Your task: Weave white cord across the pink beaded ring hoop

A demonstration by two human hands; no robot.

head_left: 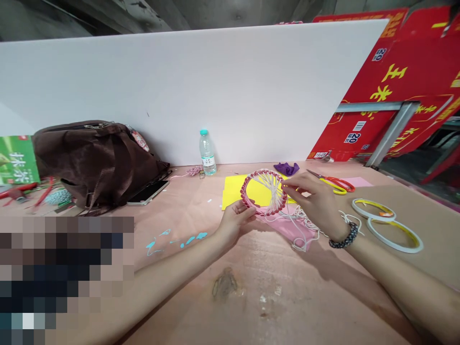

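Observation:
A round hoop (244,192) wrapped in pink-red material is held up over the table, with white strings (273,194) stretched across its inside. My left hand (235,215) is closed on the hoop's lower left rim. At the right rim, the fingers of my right hand (312,194) are pinched together on the white cord, partly hiding it. Loose white cord (304,221) trails below into a tangle on a pink sheet (287,232). Behind the hoop lie yellow sheets (233,188).
Scissors (338,183) with red and yellow handles and two tape rolls (395,235) lie to the right. Purple material (286,168) and a water bottle (207,153) are behind. A brown bag (97,158) and a phone (149,192) lie left, before a white board (179,91).

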